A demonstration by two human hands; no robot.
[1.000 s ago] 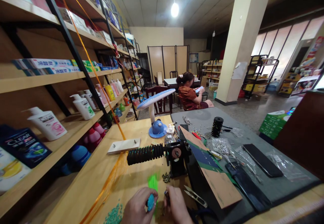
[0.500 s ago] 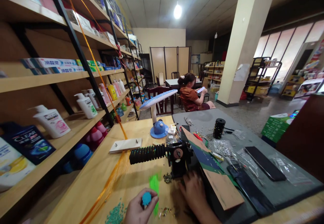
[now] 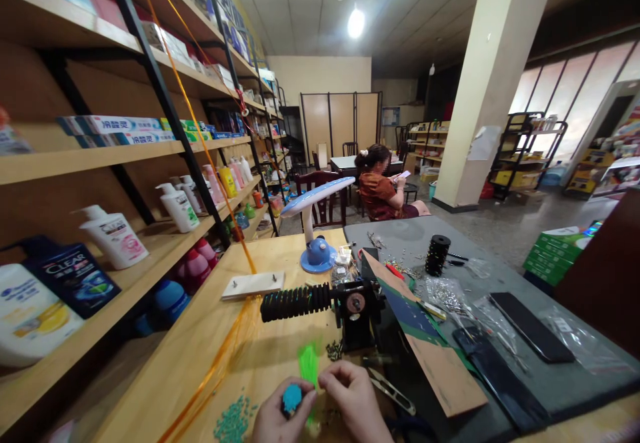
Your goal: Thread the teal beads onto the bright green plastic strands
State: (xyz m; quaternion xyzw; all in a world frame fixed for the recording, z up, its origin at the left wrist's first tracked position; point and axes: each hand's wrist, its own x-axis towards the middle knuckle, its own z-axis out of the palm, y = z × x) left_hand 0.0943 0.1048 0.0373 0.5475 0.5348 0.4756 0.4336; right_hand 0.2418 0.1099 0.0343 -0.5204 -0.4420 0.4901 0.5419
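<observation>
Blue lump (image 3: 292, 398), too small for us to identify, sits in the left hand (image 3: 275, 416), low in the view above a wooden workbench (image 3: 175, 376). The fingers of that hand curl closed around it. We find the right hand (image 3: 350, 403) just beside it, its fingers pressed together at the tips; we cannot tell whether they pinch anything. Bright green fibres (image 3: 309, 366) stand between the hands. We note loose teal beads (image 3: 233, 419) on the bench left of the hands and steel thread snips (image 3: 391, 391) to their right. Farther on, we record a hand-cranked winder (image 3: 356, 303) with a black ribbed roller (image 3: 295, 301), and a white peg board (image 3: 253, 285) just past the roller. Orange cord (image 3: 227, 356) crosses the bench. Shelving (image 3: 125, 156) holding shampoo bottles (image 3: 115, 239) lines the left side. A black spool (image 3: 437, 255) stands on a grey table (image 3: 395, 229) to the right. A seated person (image 3: 383, 193) holds a phone beyond it.
</observation>
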